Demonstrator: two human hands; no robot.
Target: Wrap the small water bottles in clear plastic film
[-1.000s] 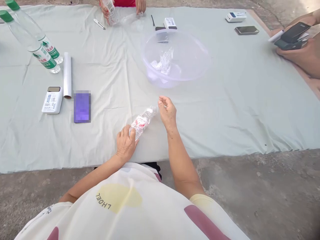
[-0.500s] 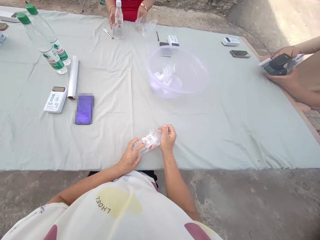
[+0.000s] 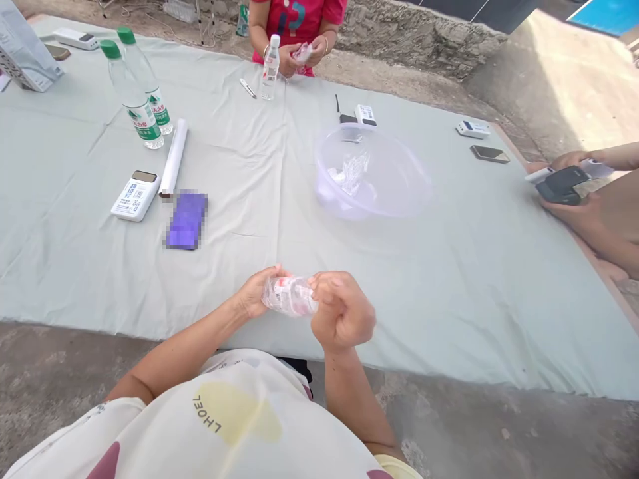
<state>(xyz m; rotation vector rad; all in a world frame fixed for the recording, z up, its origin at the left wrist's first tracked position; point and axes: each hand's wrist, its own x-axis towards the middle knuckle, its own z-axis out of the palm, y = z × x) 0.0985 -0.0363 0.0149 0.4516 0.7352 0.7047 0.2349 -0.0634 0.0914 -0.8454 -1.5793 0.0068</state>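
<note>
A small clear plastic bottle (image 3: 289,296) with a red and white label lies sideways between both hands, lifted just above the near edge of the pale green cloth (image 3: 449,266). My left hand (image 3: 254,293) grips its base end. My right hand (image 3: 342,313) is closed in a fist round its neck end, hiding the cap. Beyond the hands stands a clear plastic basin (image 3: 372,173) with crumpled clear plastic inside.
At the left lie a white device (image 3: 136,195), a white roll (image 3: 173,158), a blurred purple object (image 3: 186,219) and two green-capped bottles (image 3: 137,86). A person in red across the table handles another bottle (image 3: 270,66). At the right edge, another person's hands hold a dark device (image 3: 562,184).
The bottle has been lifted off the cloth and drawn toward me. My right hand went from open beside the cap to closed over the neck. The view has tilted up.
</note>
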